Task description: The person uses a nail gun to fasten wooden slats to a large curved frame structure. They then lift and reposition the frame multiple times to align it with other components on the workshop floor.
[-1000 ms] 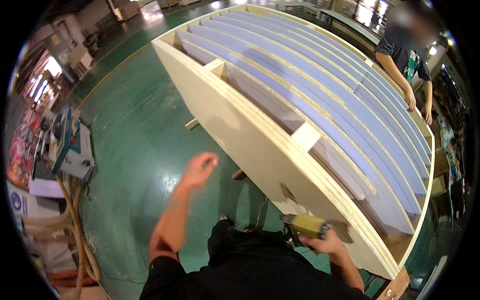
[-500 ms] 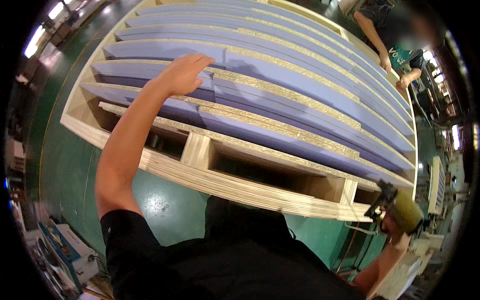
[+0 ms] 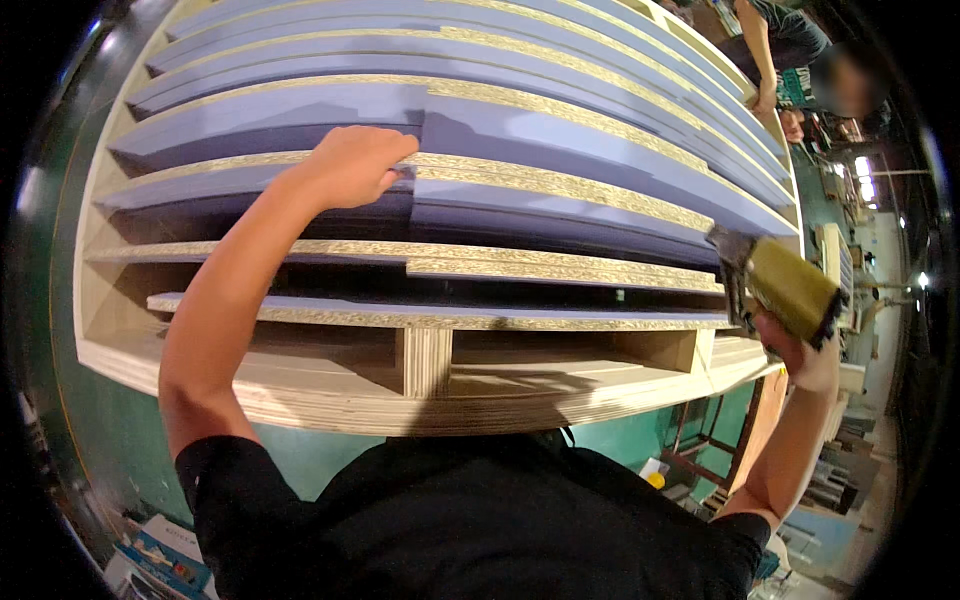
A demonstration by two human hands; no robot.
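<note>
A large pale wooden frame [image 3: 330,405] lies in front of me, crossed by long purple-faced particleboard strips [image 3: 560,190] standing on edge. My left hand [image 3: 355,165] reaches over the nearer strips, its fingers curled onto the edge of one near the middle, where two lengths overlap. Their tips are partly hidden. At the frame's right side, my right hand [image 3: 795,350] grips a nail gun with an olive-yellow body and a dark head [image 3: 795,285]. The tool's head is close to the right ends of the nearer strips; whether it touches them I cannot tell.
Beyond the far right side stands another person [image 3: 800,40], with hands near the frame's edge. Short wooden blocks [image 3: 427,360] join the front rails. A dark metal stand [image 3: 710,430] is below the right corner. Boxes [image 3: 165,560] sit on the lower left.
My right hand has raised the nail gun to the frame's right side. My left fingers, stretched out before, have curled onto a strip's edge. The view has shifted over the frame.
</note>
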